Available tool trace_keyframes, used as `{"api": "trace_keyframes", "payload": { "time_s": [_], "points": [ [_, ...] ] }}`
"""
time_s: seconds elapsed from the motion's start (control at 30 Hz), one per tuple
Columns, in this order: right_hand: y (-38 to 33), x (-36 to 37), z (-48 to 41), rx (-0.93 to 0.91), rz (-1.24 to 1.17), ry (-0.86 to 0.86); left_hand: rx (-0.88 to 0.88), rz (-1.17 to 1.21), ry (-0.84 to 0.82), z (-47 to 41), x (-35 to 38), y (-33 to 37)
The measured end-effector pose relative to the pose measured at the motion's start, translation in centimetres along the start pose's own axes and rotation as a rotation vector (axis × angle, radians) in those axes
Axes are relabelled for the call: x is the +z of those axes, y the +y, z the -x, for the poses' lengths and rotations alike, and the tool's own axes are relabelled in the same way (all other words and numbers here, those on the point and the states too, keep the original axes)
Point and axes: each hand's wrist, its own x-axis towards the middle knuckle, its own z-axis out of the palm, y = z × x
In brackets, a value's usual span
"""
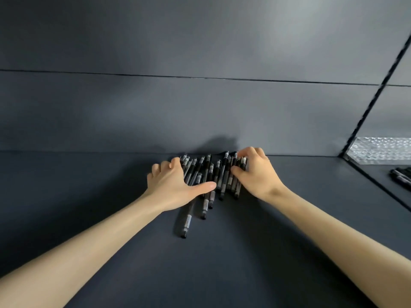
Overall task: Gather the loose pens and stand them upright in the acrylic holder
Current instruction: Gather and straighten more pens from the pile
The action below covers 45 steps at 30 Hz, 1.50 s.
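Head view: both bare forearms reach in from the lower corners and meet at a pile of pens lying flat on the dark grey tabletop, just below centre frame and close against the grey wall.

The left hand is cupped against the left edge of the pile. Its fingers are bent over the outermost pens, and its thumb is stretched straight to the right across several barrels. The right hand arches over the right edge, knuckles up, with its fingers curled over the far ends of the pens and its thumb pressed in from the near side, so that it pinches a small bundle.

Most pens lie roughly parallel and point away from the camera. One longer pen sticks out towards the lower frame.

Both sets of fingertips are hidden (behind knuckles or pens), so how many pens each hand holds cannot be told.

At the right edge, a clear bumpy sheet and a few more dark pens are cut off by the frame. Whether the sheet belongs to the holder is unclear.
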Motion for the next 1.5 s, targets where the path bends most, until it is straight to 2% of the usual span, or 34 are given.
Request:
{"api": "trace_keyframes", "payload": {
  "time_s": [0.13, 0.4, 0.6, 0.73, 0.87, 1.0, 1.2, 1.3, 1.4, 1.5],
  "points": [
    [-0.2, 0.2, -1.2, 0.196, -0.123, -0.066, 0.014, 0.004, -0.01, -0.5, 0.3, 0.3],
    [-0.1, -0.3, -1.1, 0.29, -0.394, -0.12, 0.036, 0.061, -0.032, -0.5, 0.2, 0.1],
    [-1.1, -0.3, -1.0, 0.316, -0.62, -0.21, 0.114, 0.22, -0.055, -0.1, 0.5, 0.9],
    [-2.0, 0.1, -1.0, 0.35, -0.684, -0.291, 0.148, 0.322, -0.095, -0.1, 1.0, 1.1],
    [-2.5, -0.1, -1.2, 0.291, -0.861, -0.416, 0.165, 0.454, -0.11, -0.6, 1.1, 0.9],
    [-3.3, 0.3, -1.3, 0.272, -0.906, -0.469, 0.179, 0.551, -0.136, -0.5, 1.2, 0.8],
    [-3.8, 0.4, -1.2, 0.299, -1.049, -0.506, 0.189, 0.613, -0.129, -0.7, 1.5, 0.4],
    [-4.2, 0.8, -0.8, 0.326, -1.174, -0.503, 0.265, 0.683, -0.105, -0.3, 1.5, 0.8],
    [-4.7, 1.0, -0.2, 0.327, -1.253, -0.451, 0.328, 0.741, -0.033, 0.1, 1.8, 1.5],
    [-5.2, 0.4, -0.1, 0.227, -1.305, -0.366, 0.339, 0.767, 0.065, 0.4, 1.5, 1.8]
  ]
}}
